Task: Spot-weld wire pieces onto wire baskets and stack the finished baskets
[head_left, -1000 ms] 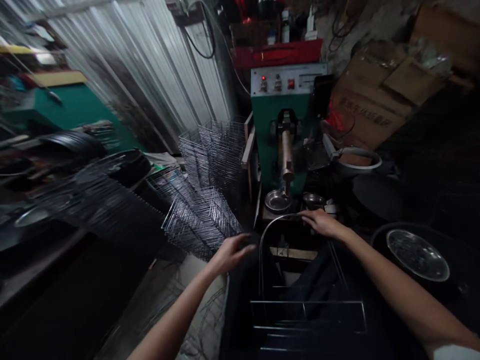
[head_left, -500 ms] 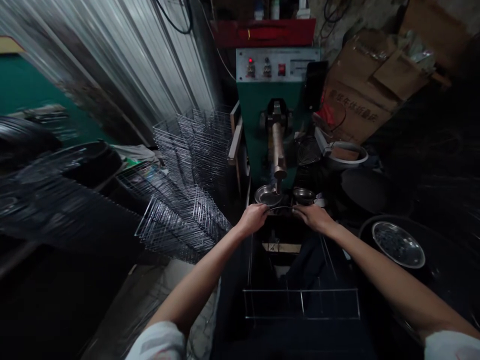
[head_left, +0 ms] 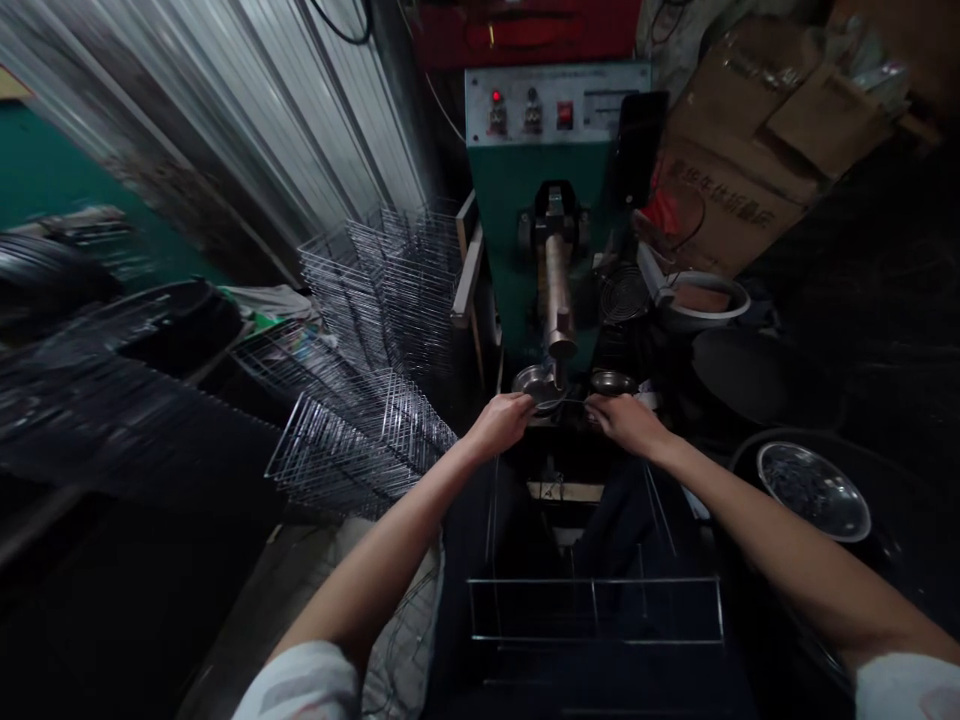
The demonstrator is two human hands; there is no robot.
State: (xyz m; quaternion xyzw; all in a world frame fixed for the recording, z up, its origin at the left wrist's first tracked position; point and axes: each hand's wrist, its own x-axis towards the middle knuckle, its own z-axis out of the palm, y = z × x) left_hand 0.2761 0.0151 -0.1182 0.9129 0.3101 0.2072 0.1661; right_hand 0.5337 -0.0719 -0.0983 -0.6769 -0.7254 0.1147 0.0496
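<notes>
My left hand (head_left: 504, 422) and my right hand (head_left: 626, 425) reach forward, each closed in a pinch on the ends of a thin curved wire (head_left: 562, 403). The wire bows between them just under the lower tip of a green machine's copper-coloured arm (head_left: 556, 290). Whether it touches the tip I cannot tell. Over my lap hangs a rectangular wire frame (head_left: 532, 580), its long wires running up toward both hands; the join with the curved wire is hidden. Behind the fingers sit a shallow metal bowl (head_left: 534, 383) and a smaller bowl (head_left: 613, 382).
Stacked wire racks (head_left: 360, 430) stand at left beside corrugated metal sheeting (head_left: 247, 120). The machine's control panel (head_left: 559, 105) has a lit red lamp. On the right are a grey basin (head_left: 709, 312), a metal dish (head_left: 814, 490) of small dark pieces and a cardboard box (head_left: 739, 190).
The view has tilted slightly down and closer to the machine. The curved wire now lies flatter and nearer the machine's tip; both hands keep their pinch.
</notes>
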